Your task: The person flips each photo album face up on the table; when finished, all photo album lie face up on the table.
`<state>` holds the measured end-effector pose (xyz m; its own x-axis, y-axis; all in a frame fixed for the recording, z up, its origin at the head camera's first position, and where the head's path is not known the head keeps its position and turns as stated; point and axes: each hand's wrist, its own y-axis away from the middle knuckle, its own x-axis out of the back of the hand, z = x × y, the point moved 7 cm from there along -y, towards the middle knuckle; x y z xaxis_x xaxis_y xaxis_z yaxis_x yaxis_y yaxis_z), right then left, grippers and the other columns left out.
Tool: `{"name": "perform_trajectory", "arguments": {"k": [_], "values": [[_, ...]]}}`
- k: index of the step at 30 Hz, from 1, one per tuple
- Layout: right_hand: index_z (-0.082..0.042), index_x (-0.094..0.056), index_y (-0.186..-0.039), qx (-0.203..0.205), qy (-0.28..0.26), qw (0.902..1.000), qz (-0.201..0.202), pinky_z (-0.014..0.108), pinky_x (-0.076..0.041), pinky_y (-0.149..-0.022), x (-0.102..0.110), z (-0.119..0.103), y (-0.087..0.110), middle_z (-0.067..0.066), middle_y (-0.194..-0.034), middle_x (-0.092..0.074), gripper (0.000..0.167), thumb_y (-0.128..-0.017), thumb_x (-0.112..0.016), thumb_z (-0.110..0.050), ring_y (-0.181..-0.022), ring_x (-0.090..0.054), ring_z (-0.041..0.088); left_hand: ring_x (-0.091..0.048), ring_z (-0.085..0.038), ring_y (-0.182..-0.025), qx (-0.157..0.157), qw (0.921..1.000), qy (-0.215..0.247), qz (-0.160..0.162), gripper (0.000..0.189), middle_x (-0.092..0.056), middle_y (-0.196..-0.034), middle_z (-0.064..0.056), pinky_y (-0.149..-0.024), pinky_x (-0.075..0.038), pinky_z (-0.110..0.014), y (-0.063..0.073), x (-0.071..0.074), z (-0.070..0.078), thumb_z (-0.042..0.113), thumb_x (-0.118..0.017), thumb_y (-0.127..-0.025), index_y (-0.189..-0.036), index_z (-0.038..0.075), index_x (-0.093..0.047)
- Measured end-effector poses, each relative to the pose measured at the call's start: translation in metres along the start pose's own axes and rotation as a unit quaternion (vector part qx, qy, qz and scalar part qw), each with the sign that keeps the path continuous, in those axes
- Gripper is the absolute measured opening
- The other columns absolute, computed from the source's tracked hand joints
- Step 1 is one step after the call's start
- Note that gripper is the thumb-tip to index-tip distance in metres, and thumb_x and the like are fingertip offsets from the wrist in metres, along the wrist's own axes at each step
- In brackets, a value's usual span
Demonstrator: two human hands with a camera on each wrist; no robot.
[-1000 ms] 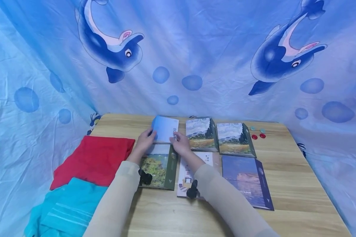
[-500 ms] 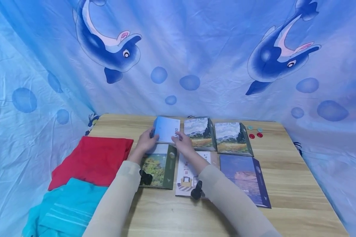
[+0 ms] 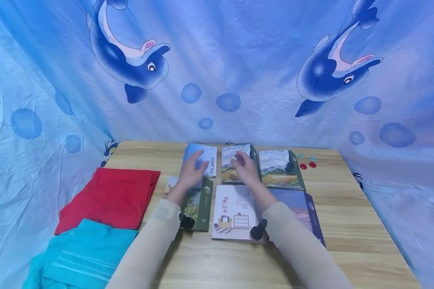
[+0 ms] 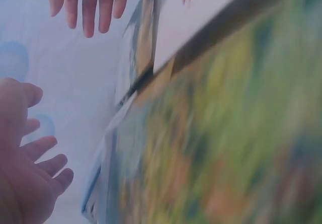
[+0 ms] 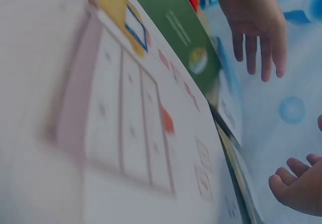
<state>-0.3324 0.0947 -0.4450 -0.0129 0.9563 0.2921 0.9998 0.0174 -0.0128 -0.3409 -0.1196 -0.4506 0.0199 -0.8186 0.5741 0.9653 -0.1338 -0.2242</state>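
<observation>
A blue album lettered POLAROID [image 3: 212, 160] lies at the back of the table, partly covered in the head view by my left hand [image 3: 193, 170]. That hand is raised with fingers relaxed and holds nothing. My right hand [image 3: 246, 168], likewise holding nothing, hovers over an album with a wheat-field painting [image 3: 229, 170]. In the left wrist view the left hand [image 4: 30, 158] has its fingers spread. The right hand [image 5: 302, 183] shows loosely bent fingers in the right wrist view. Below the hands lie a green-spined album [image 3: 204, 208] and a white album with drawn furniture [image 3: 231, 220].
Another wheat-field album [image 3: 278, 168] and a purple seascape album [image 3: 304, 208] lie to the right. Red [image 3: 303, 166] and pale green discs [image 3: 312, 159] sit at the back right. A folded red cloth [image 3: 108, 196] and a turquoise cloth [image 3: 83, 253] lie left.
Both hands have let go of the blue album and lifted off it. The right hand has moved right, over the wheat-field album; the blue album stays in the back row.
</observation>
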Motion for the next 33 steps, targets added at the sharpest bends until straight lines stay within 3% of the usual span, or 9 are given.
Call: {"name": "perform_trajectory", "arguments": {"k": [5, 15, 22, 27, 33], "values": [[-0.012, -0.041, -0.154, -0.014, -0.019, 0.9997, 0.011, 0.044, -0.038, -0.116, 0.031, 0.008, 0.003, 0.011, -0.151, -0.050, 0.058, -0.103, -0.059, -0.034, -0.140, -0.045, 0.029, -0.035, -0.036, -0.146, -0.018, 0.9998, 0.006, -0.007, 0.053, -0.042, -0.156, -0.017, -0.121, -0.027, -0.050, 0.003, -0.016, 0.011, 0.028, -0.056, -0.105, -0.152, 0.008, -0.044], [-0.007, -0.036, -0.156, -0.035, -0.015, 0.9979, 0.052, 0.047, -0.033, -0.118, 0.074, 0.039, 0.005, 0.015, -0.155, -0.044, 0.059, -0.105, -0.056, -0.028, -0.144, -0.038, 0.032, -0.032, -0.033, -0.148, -0.009, 0.9986, 0.030, -0.042, 0.054, -0.039, -0.159, -0.014, -0.121, -0.027, -0.050, 0.009, -0.046, 0.027, 0.032, -0.052, -0.106, -0.154, 0.009, -0.042], [-0.004, -0.037, -0.155, -0.056, 0.000, 0.9968, 0.058, 0.049, -0.034, -0.117, 0.080, 0.059, 0.004, 0.018, -0.154, -0.043, 0.058, -0.105, -0.054, -0.028, -0.143, -0.039, 0.035, -0.031, -0.036, -0.148, 0.007, 0.9974, 0.031, -0.064, 0.055, -0.036, -0.160, -0.015, -0.120, -0.026, -0.055, 0.008, -0.075, 0.036, 0.032, -0.054, -0.105, -0.155, 0.010, -0.041], [-0.003, -0.034, -0.157, -0.065, 0.010, 0.9973, 0.032, 0.049, -0.030, -0.119, 0.075, 0.067, 0.003, 0.018, -0.158, -0.038, 0.059, -0.106, -0.052, -0.029, -0.146, -0.034, 0.036, -0.026, -0.034, -0.150, 0.025, 0.9948, 0.028, -0.094, 0.060, -0.028, -0.165, -0.013, -0.121, -0.023, -0.054, 0.007, -0.097, 0.041, 0.039, -0.051, -0.105, -0.157, 0.012, -0.037], [-0.003, -0.030, -0.158, -0.069, 0.063, 0.9952, -0.031, 0.052, -0.026, -0.121, 0.065, 0.069, 0.005, 0.021, -0.160, -0.034, 0.062, -0.108, -0.048, -0.034, -0.148, -0.030, 0.038, -0.021, -0.034, -0.152, 0.092, 0.9912, 0.026, -0.091, 0.065, -0.023, -0.166, -0.013, -0.123, -0.019, -0.053, 0.008, -0.109, 0.033, 0.044, -0.051, -0.104, -0.158, 0.013, -0.036]]}}
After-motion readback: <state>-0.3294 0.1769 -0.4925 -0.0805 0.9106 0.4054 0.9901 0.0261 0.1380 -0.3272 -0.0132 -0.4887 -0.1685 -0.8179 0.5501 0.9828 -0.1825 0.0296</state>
